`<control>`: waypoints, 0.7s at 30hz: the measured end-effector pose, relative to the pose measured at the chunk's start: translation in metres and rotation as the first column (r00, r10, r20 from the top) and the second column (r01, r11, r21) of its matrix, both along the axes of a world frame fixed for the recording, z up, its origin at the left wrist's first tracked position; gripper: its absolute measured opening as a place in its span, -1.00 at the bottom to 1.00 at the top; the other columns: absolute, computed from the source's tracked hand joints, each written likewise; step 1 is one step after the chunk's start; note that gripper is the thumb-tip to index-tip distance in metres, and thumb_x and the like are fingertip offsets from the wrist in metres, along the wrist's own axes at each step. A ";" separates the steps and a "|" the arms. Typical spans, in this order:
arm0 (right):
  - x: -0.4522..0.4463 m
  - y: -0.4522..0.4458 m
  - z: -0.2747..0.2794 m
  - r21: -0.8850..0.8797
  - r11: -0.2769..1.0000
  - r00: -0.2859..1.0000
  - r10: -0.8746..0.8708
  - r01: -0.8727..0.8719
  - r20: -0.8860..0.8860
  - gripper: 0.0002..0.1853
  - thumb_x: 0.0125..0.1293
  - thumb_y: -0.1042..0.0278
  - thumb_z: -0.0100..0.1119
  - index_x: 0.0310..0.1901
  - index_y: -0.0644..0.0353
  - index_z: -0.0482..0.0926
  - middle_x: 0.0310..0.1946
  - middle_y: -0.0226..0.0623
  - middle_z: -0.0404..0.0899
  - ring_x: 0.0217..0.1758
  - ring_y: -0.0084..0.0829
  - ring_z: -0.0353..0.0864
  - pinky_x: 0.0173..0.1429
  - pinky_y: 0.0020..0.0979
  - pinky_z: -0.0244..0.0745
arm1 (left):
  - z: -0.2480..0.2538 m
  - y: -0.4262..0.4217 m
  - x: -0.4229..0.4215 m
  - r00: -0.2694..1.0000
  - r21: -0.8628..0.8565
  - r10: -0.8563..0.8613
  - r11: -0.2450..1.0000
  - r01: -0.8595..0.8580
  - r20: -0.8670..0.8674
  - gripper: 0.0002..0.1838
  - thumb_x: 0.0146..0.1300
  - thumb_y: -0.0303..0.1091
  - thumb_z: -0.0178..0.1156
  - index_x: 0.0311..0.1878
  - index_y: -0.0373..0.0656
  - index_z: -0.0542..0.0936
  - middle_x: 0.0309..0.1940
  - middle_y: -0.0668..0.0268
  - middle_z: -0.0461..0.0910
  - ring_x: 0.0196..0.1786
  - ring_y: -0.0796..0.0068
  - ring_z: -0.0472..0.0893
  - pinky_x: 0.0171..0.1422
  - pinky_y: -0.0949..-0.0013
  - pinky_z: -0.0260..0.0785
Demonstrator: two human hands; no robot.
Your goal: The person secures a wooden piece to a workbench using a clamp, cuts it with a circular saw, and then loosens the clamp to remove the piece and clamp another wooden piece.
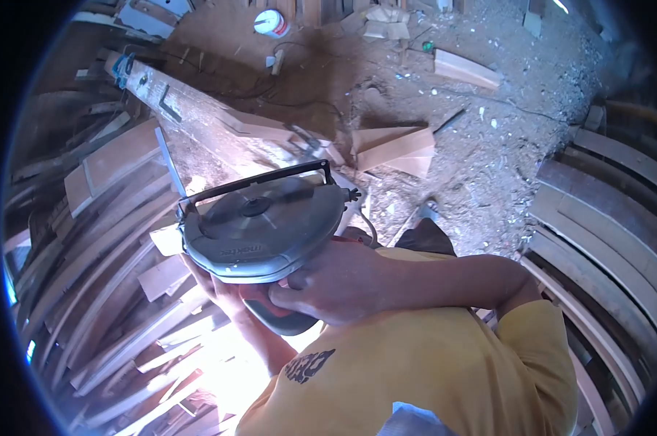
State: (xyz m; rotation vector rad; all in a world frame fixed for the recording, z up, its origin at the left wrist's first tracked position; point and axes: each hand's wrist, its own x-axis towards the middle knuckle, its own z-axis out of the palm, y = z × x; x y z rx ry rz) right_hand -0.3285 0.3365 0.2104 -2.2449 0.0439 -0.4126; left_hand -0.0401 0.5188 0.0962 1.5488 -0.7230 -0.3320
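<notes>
A grey circular saw, with raised lettering on its housing, is held up in front of my chest. Its round blade faces up inside the guard, and a black bar runs along the far side. My right hand reaches across from the right, its fingers closed around the saw's near side. On the saw's left, my left hand grips it from below, with most of the fingers hidden behind the housing. Beyond the saw lies a long wooden beam with a dark L-shaped mark on it.
Stacked boards line the left, and more planks are piled at right. Wooden offcuts and a wood block lie on the dirt floor. A white bucket stands at the back. A thin cable crosses the ground.
</notes>
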 end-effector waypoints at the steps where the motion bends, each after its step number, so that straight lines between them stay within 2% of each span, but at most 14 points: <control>1: -0.029 0.004 0.002 -0.008 1.000 1.000 0.005 -0.005 -0.004 -0.85 0.34 0.30 0.13 -0.14 0.12 0.60 -0.35 -0.28 0.64 -0.19 -0.20 0.73 -0.13 -0.13 0.64 | -0.001 0.003 -0.031 1.000 0.024 0.001 1.000 -0.001 -0.004 -0.18 0.46 -0.41 0.08 0.65 -0.40 -0.07 0.48 0.01 0.31 0.45 0.17 0.40 0.59 0.17 0.15; 3: -0.079 0.007 0.007 -0.103 0.995 1.000 0.003 -0.004 -0.006 -0.80 0.36 0.30 0.12 -0.08 0.15 0.62 -0.29 -0.25 0.67 -0.17 -0.19 0.74 -0.11 -0.14 0.65 | 0.002 0.003 -0.087 0.998 0.050 -0.067 0.996 0.068 -0.013 -0.18 0.45 -0.41 0.08 0.65 -0.40 -0.07 0.49 0.01 0.31 0.46 0.17 0.39 0.60 0.16 0.13; 5: -0.117 0.012 0.011 -0.130 0.991 0.999 -0.001 -0.005 -0.047 -0.80 0.37 0.30 0.11 -0.07 0.16 0.63 -0.26 -0.22 0.68 -0.16 -0.18 0.74 -0.09 -0.13 0.65 | 0.035 -0.025 -0.154 0.988 0.018 -0.154 0.988 0.154 -0.022 -0.16 0.46 -0.47 0.05 0.66 -0.40 -0.15 0.49 0.01 0.31 0.45 0.20 0.41 0.56 0.21 0.20; 6: -0.134 0.014 0.015 -0.135 0.991 0.997 -0.009 -0.002 -0.082 -0.79 0.38 0.30 0.10 -0.06 0.17 0.63 -0.23 -0.20 0.69 -0.15 -0.17 0.74 -0.08 -0.13 0.66 | 0.051 -0.036 -0.180 0.965 -0.063 -0.166 0.986 0.157 -0.202 -0.15 0.45 -0.51 0.03 0.66 -0.39 -0.18 0.49 0.02 0.31 0.45 0.22 0.41 0.53 0.25 0.24; 7: -0.149 0.015 0.021 -0.156 0.988 0.996 -0.005 -0.008 -0.084 -0.79 0.38 0.30 0.10 -0.06 0.17 0.63 -0.23 -0.20 0.69 -0.15 -0.17 0.74 -0.08 -0.13 0.66 | 0.055 -0.040 -0.197 0.960 -0.087 -0.137 0.989 0.119 -0.246 -0.17 0.45 -0.55 0.00 0.66 -0.39 -0.19 0.47 0.01 0.31 0.44 0.24 0.42 0.48 0.29 0.29; 10: -0.184 0.016 0.038 -0.220 0.974 0.998 -0.057 0.049 -0.030 -0.78 0.39 0.29 0.09 -0.06 0.17 0.63 -0.25 -0.19 0.69 -0.15 -0.17 0.75 -0.08 -0.13 0.66 | 0.064 -0.046 -0.220 0.970 -0.136 -0.192 0.976 0.172 -0.151 -0.20 0.44 -0.54 -0.01 0.64 -0.41 -0.13 0.46 0.00 0.32 0.42 0.23 0.43 0.49 0.29 0.27; 12: -0.202 0.018 0.044 -0.252 0.964 0.995 -0.069 0.084 0.068 -0.78 0.39 0.30 0.10 -0.06 0.18 0.63 -0.31 -0.21 0.68 -0.15 -0.20 0.74 -0.09 -0.15 0.66 | 0.066 -0.041 -0.223 0.974 -0.029 -0.217 0.975 0.220 0.066 -0.23 0.43 -0.53 0.02 0.62 -0.44 -0.06 0.45 -0.01 0.33 0.40 0.25 0.44 0.50 0.30 0.25; 14: -0.212 0.014 0.044 -0.265 0.962 0.994 -0.048 0.072 0.097 -0.79 0.38 0.31 0.10 -0.07 0.19 0.63 -0.33 -0.22 0.68 -0.17 -0.21 0.74 -0.11 -0.17 0.66 | 0.055 -0.035 -0.215 0.973 -0.167 -0.204 0.968 0.185 -0.109 -0.23 0.43 -0.50 0.03 0.61 -0.44 -0.04 0.44 -0.01 0.33 0.41 0.25 0.43 0.51 0.28 0.23; 15: -0.216 0.010 0.045 -0.282 0.958 0.992 -0.021 0.055 0.123 -0.79 0.38 0.31 0.11 -0.07 0.20 0.63 -0.35 -0.22 0.67 -0.19 -0.22 0.74 -0.12 -0.19 0.66 | 0.051 -0.034 -0.216 0.987 -0.183 -0.155 0.973 0.143 -0.049 -0.35 0.47 -0.45 0.07 0.56 -0.43 0.18 0.45 -0.07 0.33 0.45 0.14 0.40 0.54 0.20 0.22; 16: -0.220 0.007 0.045 -0.293 0.955 0.992 -0.022 0.057 0.121 -0.79 0.38 0.31 0.11 -0.07 0.20 0.63 -0.35 -0.22 0.67 -0.19 -0.22 0.74 -0.12 -0.19 0.66 | 0.055 -0.036 -0.219 0.899 0.026 -0.167 0.985 0.171 0.404 -0.46 0.47 -0.41 0.11 0.45 -0.42 0.35 0.46 -0.11 0.32 0.45 0.04 0.41 0.54 0.17 0.23; 17: -0.222 0.004 0.044 -0.293 0.953 0.987 -0.029 0.075 0.160 -0.80 0.38 0.31 0.11 -0.08 0.20 0.63 -0.34 -0.22 0.67 -0.21 -0.23 0.74 -0.14 -0.20 0.65 | 0.059 -0.038 -0.222 0.619 0.117 -0.126 0.992 0.056 0.775 -0.55 0.48 -0.37 0.15 0.35 -0.41 0.51 0.46 -0.14 0.32 0.46 -0.05 0.42 0.54 0.14 0.25; 20: -0.224 -0.009 0.037 -0.300 0.949 0.975 -0.026 0.093 0.220 -0.81 0.39 0.31 0.11 -0.11 0.20 0.63 -0.33 -0.23 0.68 -0.24 -0.23 0.74 -0.15 -0.20 0.65 | 0.074 -0.059 -0.244 0.495 0.105 -0.118 0.993 0.055 0.861 -0.45 0.46 -0.43 0.14 0.47 -0.41 0.39 0.44 -0.12 0.34 0.43 -0.02 0.46 0.50 0.17 0.30; 21: -0.224 -0.016 0.035 -0.300 0.950 0.970 -0.015 0.090 0.243 -0.82 0.39 0.31 0.11 -0.13 0.20 0.63 -0.32 -0.23 0.68 -0.23 -0.23 0.74 -0.14 -0.20 0.65 | 0.071 -0.067 -0.250 0.818 -0.011 -0.130 0.986 0.164 0.560 -0.35 0.43 -0.49 0.09 0.55 -0.41 0.21 0.44 -0.10 0.35 0.43 0.03 0.47 0.50 0.17 0.30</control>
